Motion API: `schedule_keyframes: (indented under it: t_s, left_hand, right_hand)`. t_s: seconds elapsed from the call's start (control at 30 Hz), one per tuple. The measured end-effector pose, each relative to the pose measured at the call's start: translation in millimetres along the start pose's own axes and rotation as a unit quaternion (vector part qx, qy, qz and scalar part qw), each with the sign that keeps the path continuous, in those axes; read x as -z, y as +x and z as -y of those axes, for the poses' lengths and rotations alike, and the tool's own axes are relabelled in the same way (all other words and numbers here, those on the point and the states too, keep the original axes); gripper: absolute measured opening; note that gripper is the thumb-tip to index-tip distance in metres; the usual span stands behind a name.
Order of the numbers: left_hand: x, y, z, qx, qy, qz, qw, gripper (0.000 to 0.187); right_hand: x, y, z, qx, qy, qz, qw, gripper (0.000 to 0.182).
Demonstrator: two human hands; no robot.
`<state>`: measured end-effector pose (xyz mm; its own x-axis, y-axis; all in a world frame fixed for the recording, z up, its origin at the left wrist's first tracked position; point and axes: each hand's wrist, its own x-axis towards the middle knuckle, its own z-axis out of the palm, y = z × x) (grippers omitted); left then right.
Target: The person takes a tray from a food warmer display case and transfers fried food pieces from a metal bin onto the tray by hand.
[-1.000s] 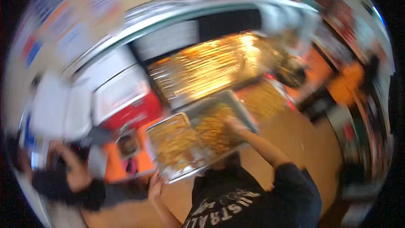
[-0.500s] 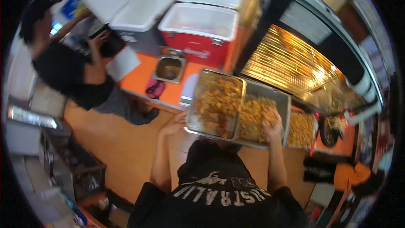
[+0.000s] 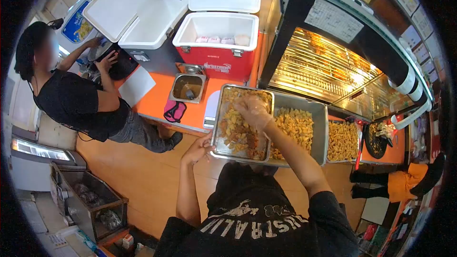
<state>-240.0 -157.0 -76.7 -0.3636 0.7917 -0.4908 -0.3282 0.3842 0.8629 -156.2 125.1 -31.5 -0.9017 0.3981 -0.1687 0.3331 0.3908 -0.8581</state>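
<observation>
A shallow metal tray [image 3: 214,133] with browned food pieces overlaps the left part of a deeper metal pan [image 3: 320,128], which holds more of the food. My left hand [image 3: 199,149] is at the shallow tray's lower left edge, its thumb and fingers closed on the rim. In a clear plastic glove, my right hand [image 3: 254,112] reaches into the shallow tray, over the food. Its fingers point down and are bunched; whether they hold a piece is hidden.
A person [image 3: 76,90] stands at the left by a dark appliance. Beyond the orange counter [image 3: 159,93] are a red cooler [image 3: 216,57], a grey cooler and a lit glass display cabinet [image 3: 328,66]. A small metal container [image 3: 188,88] sits left of the tray.
My right hand has moved left from the deeper pan to the shallow tray. My left hand remains by the shallow tray's left edge.
</observation>
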Motion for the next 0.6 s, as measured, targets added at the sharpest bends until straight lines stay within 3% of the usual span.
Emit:
schedule_keyframes:
  t_s: [0.03,0.1,0.17,0.23,0.3,0.4,0.43,0.5,0.53,0.6]
  left_hand:
    - [1,1,3,-0.003,-0.001,-0.005,1.000,0.076]
    - [1,3,11,-0.017,0.013,-0.010,1.000,0.076]
    - [0,2,7,-0.030,-0.002,-0.014,0.999,0.076]
    - [0,-1,0,0.006,0.034,0.010,0.999,0.076]
    - [1,-2,-1,0.002,0.016,0.014,1.000,0.076]
    - [4,9,14,0.002,0.034,0.002,0.999,0.076]
    - [7,22,38,-0.046,-0.002,0.020,0.999,0.073]
    - [13,14,37,-0.114,-0.022,0.067,0.991,0.067]
    - [32,46,85,-0.074,0.056,0.070,0.993,0.068]
    - [5,4,15,-0.025,0.073,0.011,0.997,0.069]
  right_hand:
    - [-5,-2,4,0.045,-0.104,0.003,0.994,0.030]
    - [-6,-13,16,0.110,-0.151,-0.017,0.982,0.029]
    - [-5,-10,3,0.152,-0.133,-0.004,0.979,0.028]
    - [0,-11,-10,0.214,-0.071,-0.075,0.971,0.028]
    - [27,-29,1,0.243,-0.048,-0.086,0.965,0.030]
    - [75,-62,22,0.033,-0.061,-0.103,0.992,0.027]
    - [86,-66,3,0.028,-0.072,-0.140,0.987,0.020]
    - [105,-87,-66,0.014,-0.115,-0.185,0.976,0.011]
    - [114,-92,-105,0.003,-0.147,-0.190,0.971,0.011]
    - [129,-110,-194,-0.034,-0.250,-0.187,0.949,0.022]
